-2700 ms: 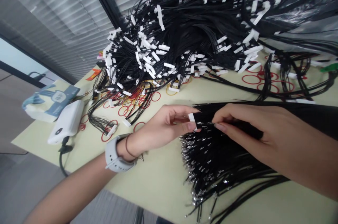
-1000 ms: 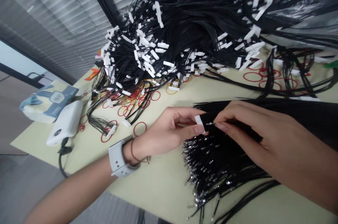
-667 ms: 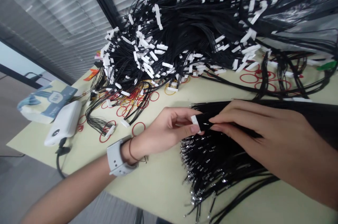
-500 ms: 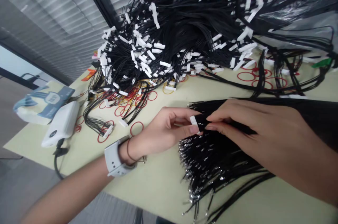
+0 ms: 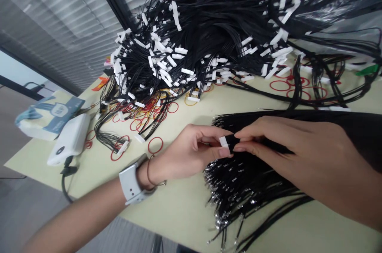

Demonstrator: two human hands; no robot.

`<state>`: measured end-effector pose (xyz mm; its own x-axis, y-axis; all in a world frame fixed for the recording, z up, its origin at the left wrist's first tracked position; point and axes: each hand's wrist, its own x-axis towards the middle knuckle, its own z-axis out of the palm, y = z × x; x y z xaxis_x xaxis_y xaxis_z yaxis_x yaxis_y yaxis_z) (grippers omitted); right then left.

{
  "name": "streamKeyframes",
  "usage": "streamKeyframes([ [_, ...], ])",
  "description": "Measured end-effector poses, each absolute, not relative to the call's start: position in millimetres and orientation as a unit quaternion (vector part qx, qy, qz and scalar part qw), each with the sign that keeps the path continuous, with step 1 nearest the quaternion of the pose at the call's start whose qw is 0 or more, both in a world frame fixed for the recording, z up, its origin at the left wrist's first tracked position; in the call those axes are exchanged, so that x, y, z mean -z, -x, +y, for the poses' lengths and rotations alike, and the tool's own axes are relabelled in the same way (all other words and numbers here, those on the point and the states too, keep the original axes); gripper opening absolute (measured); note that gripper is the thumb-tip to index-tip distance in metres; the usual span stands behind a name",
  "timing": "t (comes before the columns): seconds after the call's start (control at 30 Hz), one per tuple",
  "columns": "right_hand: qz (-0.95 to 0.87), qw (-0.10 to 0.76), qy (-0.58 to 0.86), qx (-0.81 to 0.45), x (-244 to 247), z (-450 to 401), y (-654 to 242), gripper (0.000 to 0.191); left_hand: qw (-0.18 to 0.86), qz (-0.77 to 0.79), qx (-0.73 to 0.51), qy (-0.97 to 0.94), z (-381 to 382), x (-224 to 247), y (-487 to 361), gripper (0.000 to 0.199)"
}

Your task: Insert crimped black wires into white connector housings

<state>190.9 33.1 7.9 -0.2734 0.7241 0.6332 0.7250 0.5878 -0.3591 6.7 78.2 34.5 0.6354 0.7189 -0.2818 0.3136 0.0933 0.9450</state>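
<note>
Between thumb and fingers, my left hand (image 5: pixel 191 149) pinches a small white connector housing (image 5: pixel 223 141). My right hand (image 5: pixel 301 157) is closed on black wire (image 5: pixel 235 141) just to the right of the housing, its thumb and forefinger tips close together. How many wires lie in that pinch I cannot tell. Beneath both hands spreads a thick bundle of loose black wires (image 5: pixel 253 189), their shiny metal terminals (image 5: pixel 221 217) fanned toward the left. Part of the bundle is hidden by my right hand.
A large heap of black cables (image 5: pixel 209 34) with white connectors lies at the back of the table (image 5: pixel 176 213). Red rubber bands (image 5: pixel 155 145) are scattered before it. A white power bank (image 5: pixel 70 139) with a cable and a tissue pack (image 5: pixel 50 113) sit at the left.
My left hand has shifted slightly right with the white connector housing, bringing it closer to my right fingertips. My right hand keeps its pinch with little movement.
</note>
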Motion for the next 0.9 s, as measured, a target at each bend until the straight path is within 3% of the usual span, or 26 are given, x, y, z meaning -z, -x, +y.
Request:
streamKeyframes([
  [0.13, -0.828, 0.377, 0.414, 0.040, -3.8, 24.4, -192.7, 0.025, 0.619, 0.390, -0.141, -0.667, 76.0, -35.7, -7.9, 0.030],
  [0.3, -0.841, 0.332, 0.415, 0.102, -7.3, 30.6, -210.0, 0.019, 0.643, 0.372, -0.177, -0.645, 81.6, -35.7, -6.1, 0.028],
  [0.4, -0.832, 0.308, 0.441, 0.139, -9.8, 43.5, -224.0, 0.034, 0.660, 0.362, -0.202, -0.627, 85.2, -35.1, -4.3, 0.027],
  [0.5, -0.835, 0.319, 0.437, 0.099, -11.4, 57.4, -235.0, 0.040, 0.662, 0.369, -0.205, -0.620, 86.9, -35.3, -3.3, 0.029],
  [0.63, -0.822, 0.370, 0.430, 0.059, -17.8, 65.3, -243.2, 0.035, 0.657, 0.386, -0.208, -0.613, 89.1, -35.6, -2.7, 0.028],
  [0.83, -0.784, 0.458, 0.418, -0.030, -20.7, 42.3, -221.0, 0.013, 0.650, 0.417, -0.204, -0.602, 92.6, -33.8, -3.3, 0.027],
  [0.9, -0.824, 0.422, 0.376, -0.040, -15.0, 35.9, -210.3, 0.014, 0.664, 0.406, -0.211, -0.592, 92.5, -33.0, -3.5, 0.026],
])
